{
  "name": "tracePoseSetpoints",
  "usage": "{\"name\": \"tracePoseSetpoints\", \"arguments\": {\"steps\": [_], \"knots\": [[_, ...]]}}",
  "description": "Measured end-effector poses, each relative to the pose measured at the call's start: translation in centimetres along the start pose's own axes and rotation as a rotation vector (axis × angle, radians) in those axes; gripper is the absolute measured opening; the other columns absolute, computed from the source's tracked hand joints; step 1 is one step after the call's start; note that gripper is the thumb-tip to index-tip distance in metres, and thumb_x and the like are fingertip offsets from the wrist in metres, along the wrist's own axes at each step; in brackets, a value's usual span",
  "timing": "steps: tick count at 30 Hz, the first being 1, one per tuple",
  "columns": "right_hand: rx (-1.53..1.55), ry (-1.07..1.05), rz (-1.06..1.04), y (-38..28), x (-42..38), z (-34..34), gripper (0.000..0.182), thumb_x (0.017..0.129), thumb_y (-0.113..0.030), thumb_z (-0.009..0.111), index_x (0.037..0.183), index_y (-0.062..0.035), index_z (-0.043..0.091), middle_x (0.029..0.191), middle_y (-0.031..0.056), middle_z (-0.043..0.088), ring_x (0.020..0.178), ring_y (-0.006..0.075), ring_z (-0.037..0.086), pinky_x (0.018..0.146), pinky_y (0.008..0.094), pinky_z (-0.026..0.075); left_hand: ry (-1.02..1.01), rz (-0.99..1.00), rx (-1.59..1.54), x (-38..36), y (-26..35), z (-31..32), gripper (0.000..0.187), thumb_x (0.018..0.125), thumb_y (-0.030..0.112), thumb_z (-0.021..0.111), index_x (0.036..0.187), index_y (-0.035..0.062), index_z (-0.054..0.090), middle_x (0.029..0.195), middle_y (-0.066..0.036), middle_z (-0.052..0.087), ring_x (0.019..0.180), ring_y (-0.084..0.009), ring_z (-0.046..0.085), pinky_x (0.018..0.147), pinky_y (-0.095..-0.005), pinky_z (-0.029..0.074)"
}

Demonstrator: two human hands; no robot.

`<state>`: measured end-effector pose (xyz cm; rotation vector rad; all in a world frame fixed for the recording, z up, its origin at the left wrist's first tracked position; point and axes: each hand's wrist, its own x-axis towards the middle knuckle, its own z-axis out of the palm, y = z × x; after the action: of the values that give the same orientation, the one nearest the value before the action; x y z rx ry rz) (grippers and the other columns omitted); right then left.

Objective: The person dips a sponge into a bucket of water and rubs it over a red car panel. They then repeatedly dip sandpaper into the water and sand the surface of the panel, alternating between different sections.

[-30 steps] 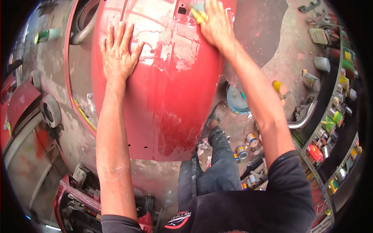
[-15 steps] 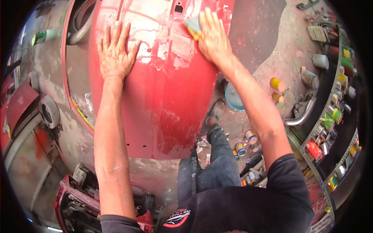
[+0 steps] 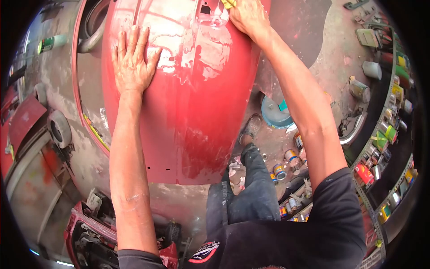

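A red car body panel [image 3: 197,121], wet and shiny over its upper half, lies in front of me. My left hand [image 3: 134,65] rests flat on its left part, fingers spread, holding nothing. At the panel's upper right edge, my right hand [image 3: 249,17] is closed on a yellow sponge [image 3: 229,4]. Only a yellow corner of the sponge shows; the fingers and the top of the frame hide the rest. A square hole [image 3: 205,9] in the panel lies just left of the right hand.
A blue bucket [image 3: 274,115] of water stands on the floor right of the panel. Several paint cans [image 3: 292,158] sit near my feet. Metal shelving [image 3: 386,112] with cans runs along the right. Left are a tyre [image 3: 59,129] and a dark red car part [image 3: 80,224].
My right hand has slid up and away along the panel with the sponge, towards the frame's top edge. My left hand stays in place. More of the bucket shows.
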<state>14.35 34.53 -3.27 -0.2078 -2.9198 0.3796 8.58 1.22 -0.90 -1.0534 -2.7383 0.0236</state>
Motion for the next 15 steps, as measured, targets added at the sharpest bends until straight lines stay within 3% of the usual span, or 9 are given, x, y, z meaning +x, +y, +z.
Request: {"name": "tracePoseSetpoints", "arguments": {"steps": [3,4,6,10,12,13,15], "knots": [[0.093,0.069,0.063,-0.2,-2.6,1.8,0.052,0.089,-0.011,0.060,0.137,0.0085,0.051,0.142,0.0316,0.053,0.128,0.0490,0.053,0.107,0.0522,0.045,-0.020,0.001,0.003,0.0,0.1,-0.3,0.067,0.099,0.060,0.054,0.158,0.0305,0.042,0.166,0.003,0.036,0.155,-0.0297,0.029,0.124,-0.0519,0.022],[-0.006,0.177,0.016,-2.0,-4.9,1.1,0.051,0.089,-0.009,0.060,0.136,0.0084,0.052,0.143,0.0303,0.053,0.130,0.0490,0.052,0.108,0.0521,0.045,-0.025,-0.002,0.008,0.0,0.1,-0.3,0.067,0.099,0.060,0.054,0.158,0.0303,0.042,0.167,0.003,0.036,0.155,-0.0296,0.029,0.124,-0.0519,0.022],[0.098,0.260,-0.040,-2.8,-7.9,1.6,0.051,0.088,-0.008,0.061,0.136,0.0081,0.052,0.142,0.0297,0.054,0.130,0.0489,0.052,0.108,0.0528,0.044,-0.048,-0.030,0.016,0.0,0.2,-0.4,0.068,0.099,0.059,0.054,0.159,0.0299,0.041,0.167,0.003,0.034,0.155,-0.0294,0.027,0.124,-0.0532,0.022],[0.130,0.065,0.007,0.7,-2.5,1.3,0.061,0.090,-0.008,0.059,0.147,0.0073,0.045,0.149,0.0322,0.048,0.138,0.0474,0.046,0.116,0.0515,0.040,-0.028,-0.017,-0.012,-0.4,-0.1,0.0,0.068,0.099,0.058,0.054,0.159,0.0295,0.041,0.167,0.003,0.034,0.155,-0.0299,0.027,0.124,-0.0539,0.022],[0.296,0.218,-0.018,1.5,2.2,-0.3,0.031,0.097,-0.028,0.058,0.113,-0.0056,0.072,0.108,0.0261,0.069,0.100,0.0458,0.066,0.086,0.0508,0.055,-0.021,-0.002,-0.005,-0.1,0.0,-0.1,0.068,0.099,0.059,0.054,0.159,0.0296,0.041,0.167,0.003,0.035,0.155,-0.0301,0.027,0.124,-0.0538,0.022],[0.309,0.373,-0.144,1.4,2.5,-0.4,0.030,0.098,-0.026,0.056,0.108,-0.0034,0.073,0.101,0.0261,0.071,0.093,0.0451,0.068,0.079,0.0504,0.057,-0.041,-0.010,0.010,0.1,0.2,-0.6,0.069,0.098,0.059,0.055,0.159,0.0298,0.041,0.166,0.003,0.036,0.155,-0.0304,0.027,0.124,-0.0539,0.023],[0.095,0.161,-0.015,-0.1,-1.1,0.1,0.046,0.093,-0.014,0.058,0.135,0.0031,0.053,0.135,0.0306,0.053,0.125,0.0468,0.052,0.105,0.0510,0.044,-0.034,-0.001,0.003,-0.1,0.1,-0.3,0.069,0.098,0.059,0.055,0.159,0.0299,0.041,0.167,0.003,0.035,0.155,-0.0300,0.027,0.124,-0.0539,0.023]]}}
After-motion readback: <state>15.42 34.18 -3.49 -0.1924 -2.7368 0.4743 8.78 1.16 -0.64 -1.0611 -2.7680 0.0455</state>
